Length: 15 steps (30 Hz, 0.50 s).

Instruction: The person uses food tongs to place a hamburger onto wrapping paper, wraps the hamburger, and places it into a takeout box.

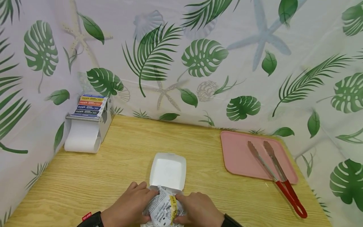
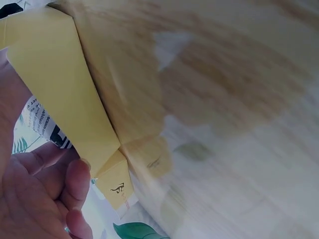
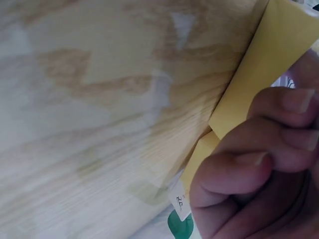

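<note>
A bundle in printed paper [image 1: 162, 212], a wrapped burger by its look, sits low in a hinged box; its contents are hidden. A yellow strip runs over its right side. The box's white lid [image 1: 168, 171] stands open behind it. My left hand [image 1: 129, 201] grips the bundle's left side, thumb toward me. From the right, my right hand [image 1: 199, 208] holds it between thumb and fingers. Both wrist views show the box's yellow outer wall [image 2: 65, 84] beside the hands. In the right wrist view, curled fingers [image 3: 234, 172] lie along that wall.
At the right, a pink tray [image 1: 238, 157] carries red-handled metal tongs [image 1: 279, 176], whose handles jut over its front edge. A dispenser [image 1: 90, 108] with coloured labels and a white paper roll [image 1: 82, 137] stands back left. Leaf-print sheeting [image 1: 167, 63] rises behind the wooden table [image 1: 130, 148].
</note>
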Available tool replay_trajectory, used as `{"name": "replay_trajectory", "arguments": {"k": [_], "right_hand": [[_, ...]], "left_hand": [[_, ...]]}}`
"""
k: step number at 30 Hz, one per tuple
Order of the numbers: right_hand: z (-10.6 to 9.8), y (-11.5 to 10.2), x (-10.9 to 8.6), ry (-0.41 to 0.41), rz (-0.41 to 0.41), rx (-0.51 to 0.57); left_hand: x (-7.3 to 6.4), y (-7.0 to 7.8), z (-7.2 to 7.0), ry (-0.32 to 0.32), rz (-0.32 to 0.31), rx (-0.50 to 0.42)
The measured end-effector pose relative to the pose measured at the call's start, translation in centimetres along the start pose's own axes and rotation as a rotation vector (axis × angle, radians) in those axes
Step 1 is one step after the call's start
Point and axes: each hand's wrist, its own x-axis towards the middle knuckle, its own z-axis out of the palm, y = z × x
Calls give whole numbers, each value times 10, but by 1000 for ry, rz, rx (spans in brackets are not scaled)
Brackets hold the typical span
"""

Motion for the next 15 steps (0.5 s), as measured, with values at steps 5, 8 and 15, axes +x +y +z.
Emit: {"name": "replay_trajectory", "arguments": {"k": [5,8,15], "right_hand": [[1,4,0,-39,3,84],[0,11,-1,-101,37,239],[-3,26,-6,-175,39,565]], "left_hand": [[-1,-1,2,15,3,0],[-3,-4,2,10,-9,-48],[-8,-11,-7,-66,-86,-211]]}}
